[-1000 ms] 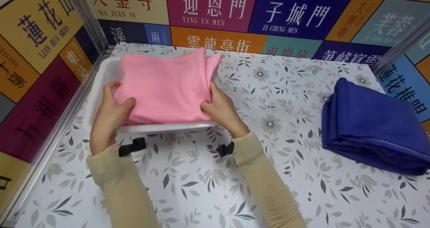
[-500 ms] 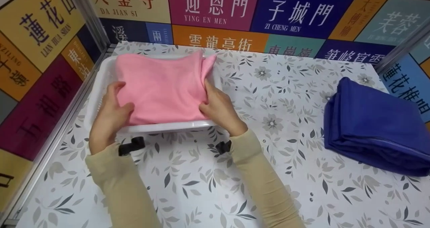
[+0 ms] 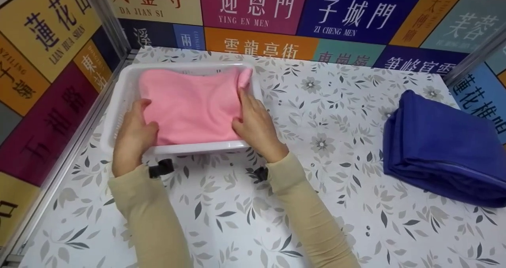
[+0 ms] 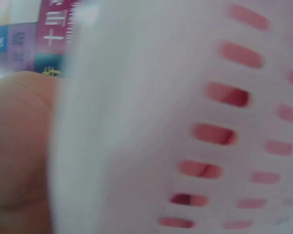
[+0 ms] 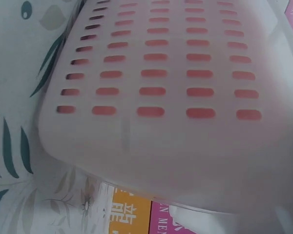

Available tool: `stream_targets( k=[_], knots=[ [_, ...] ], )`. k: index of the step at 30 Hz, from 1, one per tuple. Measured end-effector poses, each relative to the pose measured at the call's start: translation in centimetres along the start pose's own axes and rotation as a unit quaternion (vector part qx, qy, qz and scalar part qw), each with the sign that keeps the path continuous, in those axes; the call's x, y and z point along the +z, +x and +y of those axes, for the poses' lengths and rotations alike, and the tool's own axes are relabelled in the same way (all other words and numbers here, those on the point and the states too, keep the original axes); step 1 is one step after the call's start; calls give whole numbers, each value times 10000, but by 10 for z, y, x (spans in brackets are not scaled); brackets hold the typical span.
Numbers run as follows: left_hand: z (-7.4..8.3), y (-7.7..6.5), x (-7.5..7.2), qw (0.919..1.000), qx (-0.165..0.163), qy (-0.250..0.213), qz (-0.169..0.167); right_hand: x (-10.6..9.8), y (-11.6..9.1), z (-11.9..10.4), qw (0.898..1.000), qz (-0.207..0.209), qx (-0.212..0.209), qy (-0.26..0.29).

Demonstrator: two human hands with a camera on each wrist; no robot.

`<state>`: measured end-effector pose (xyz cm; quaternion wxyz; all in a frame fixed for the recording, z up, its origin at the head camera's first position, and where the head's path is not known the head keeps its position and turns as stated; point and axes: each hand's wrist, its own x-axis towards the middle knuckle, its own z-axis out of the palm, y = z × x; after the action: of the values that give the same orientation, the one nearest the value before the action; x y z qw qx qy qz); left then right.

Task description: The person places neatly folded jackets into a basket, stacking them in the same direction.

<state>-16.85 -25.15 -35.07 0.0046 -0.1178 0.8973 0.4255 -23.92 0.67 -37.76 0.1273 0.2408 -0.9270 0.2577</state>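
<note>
A folded pink cloth (image 3: 191,106) lies down inside a white plastic basket (image 3: 256,78), its top near the rim. My left hand (image 3: 134,131) holds the cloth's left side, the thumb at the near corner and the fingers farther back. On the opposite side my right hand (image 3: 259,125) grips the cloth's right edge; a small fold sticks up past its fingertips. The fingertips are partly hidden by the cloth. Pink shows through the slots of the basket wall (image 5: 151,131) in the right wrist view. Part of a hand (image 4: 19,156) appears beside the wall in the left wrist view.
A folded dark blue cloth (image 3: 446,149) lies at the right of the table. The tabletop (image 3: 316,114) has a leaf-and-flower pattern. Colourful printed panels (image 3: 253,7) stand behind and on both sides, with a metal edge strip (image 3: 59,157) at the left.
The pink cloth has sunk lower into the basket, with both hands following it down. More of the basket's far rim shows. The blue cloth stays put, apart from a slight shift of the view.
</note>
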Motion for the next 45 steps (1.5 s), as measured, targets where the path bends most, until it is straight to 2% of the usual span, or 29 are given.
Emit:
stream_targets(
  k=[5, 9, 13, 16, 21, 25, 30, 33, 36, 42, 45],
  knots=[
    [0, -1, 0, 9990, -84, 442, 9, 1, -2, 3, 9993, 195, -246, -185],
    [1, -2, 0, 9970, -105, 767, 36, 0, -3, 4, 9988, 20, -264, -421],
    [6, -3, 1, 9939, -162, 1086, 8, -1, -3, 5, 9971, -171, -513, -534],
    [8, -5, 2, 9930, -41, 1179, 68, -1, -2, 4, 9927, -355, -740, -888],
    [12, -7, 5, 9919, 413, 1187, 190, 1, -2, 3, 9875, -548, -768, -1264],
    [13, -6, 8, 9902, 506, 1296, 107, 1, -2, 2, 9822, -736, -837, -1510],
    [11, -3, 7, 9904, 316, 1314, -301, -1, -3, 1, 9764, -987, -832, -1732],
    [8, 0, 6, 9898, 195, 1311, -517, -1, -1, 0, 9766, -1161, -655, -1689],
    [9, 2, 7, 9896, 164, 1293, -606, -2, -2, 0, 9795, -1166, -542, -1551],
    [12, 1, 8, 9923, 290, 1144, -386, -2, -4, 5, 9930, -601, -582, -837],
    [16, -1, 8, 9948, 251, 939, -296, -3, -5, 7, 9953, -523, -671, -469]
  ],
)
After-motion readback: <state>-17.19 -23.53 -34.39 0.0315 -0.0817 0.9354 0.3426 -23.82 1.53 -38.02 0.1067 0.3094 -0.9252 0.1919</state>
